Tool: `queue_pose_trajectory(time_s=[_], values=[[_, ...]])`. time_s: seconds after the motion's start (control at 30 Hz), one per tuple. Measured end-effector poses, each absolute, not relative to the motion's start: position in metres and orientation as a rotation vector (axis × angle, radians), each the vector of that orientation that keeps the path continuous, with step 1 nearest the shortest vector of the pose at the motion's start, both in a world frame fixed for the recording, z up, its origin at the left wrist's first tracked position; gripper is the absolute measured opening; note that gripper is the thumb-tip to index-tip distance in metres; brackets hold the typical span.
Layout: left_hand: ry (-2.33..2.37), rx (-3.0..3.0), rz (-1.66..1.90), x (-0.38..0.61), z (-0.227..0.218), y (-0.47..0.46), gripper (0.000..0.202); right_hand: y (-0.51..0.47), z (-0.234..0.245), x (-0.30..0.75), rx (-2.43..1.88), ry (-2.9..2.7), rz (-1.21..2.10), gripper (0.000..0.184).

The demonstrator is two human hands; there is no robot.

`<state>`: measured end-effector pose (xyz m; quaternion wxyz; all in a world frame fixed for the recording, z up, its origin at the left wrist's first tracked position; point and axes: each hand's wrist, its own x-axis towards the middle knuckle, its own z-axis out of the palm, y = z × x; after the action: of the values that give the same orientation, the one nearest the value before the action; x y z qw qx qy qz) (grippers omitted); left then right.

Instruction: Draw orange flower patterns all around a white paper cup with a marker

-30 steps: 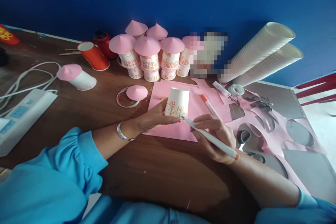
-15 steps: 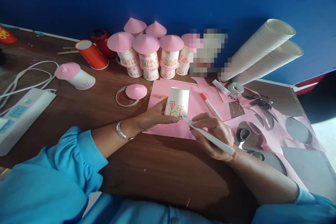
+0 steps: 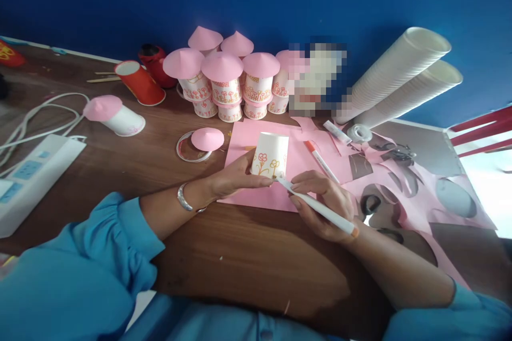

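"Well, what is held by the left hand (image 3: 236, 175)?"
"A flower-decorated paper cup (image 3: 272, 148), gripped just above the thumb (image 3: 260, 182)."
"By the right hand (image 3: 331, 203)?"
"A white marker (image 3: 326, 213), pinched, its tip placed beside that thumb."

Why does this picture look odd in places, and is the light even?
Head view: a pixelated patch hides something beside the pink-roofed cups; the cup stacks lean outward, perhaps partly lens distortion; light is uneven, with a washed-out area at far right and a dark shadow on the table below the right hand; flowers on the held cup remain readable.
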<state>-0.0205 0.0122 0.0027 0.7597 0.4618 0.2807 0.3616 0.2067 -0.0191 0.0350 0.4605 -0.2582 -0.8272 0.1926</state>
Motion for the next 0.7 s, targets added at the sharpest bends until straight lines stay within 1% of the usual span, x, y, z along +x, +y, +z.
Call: queue_pose_trajectory(time_s=[0.17,0.33,0.43,0.7], values=[[0.644,1.031,0.773,-0.0227,0.0038,0.0134,0.053,-0.0197,0.0316,0.2070,-0.674,-2.026,0.462,0.019],[0.625,1.068,0.765,-0.0228,0.0074,0.0139,0.047,-0.0181,0.0337,0.2068,-0.657,-1.999,0.501,0.026],[0.613,1.072,0.769,-0.0225,0.0077,0.0140,0.044,-0.0183,0.0349,0.2072,-0.684,-1.987,0.516,0.028],[0.647,1.042,0.779,-0.0228,0.0043,0.0138,0.051,-0.0215,0.0384,0.2082,-0.678,-1.987,0.516,0.026]])
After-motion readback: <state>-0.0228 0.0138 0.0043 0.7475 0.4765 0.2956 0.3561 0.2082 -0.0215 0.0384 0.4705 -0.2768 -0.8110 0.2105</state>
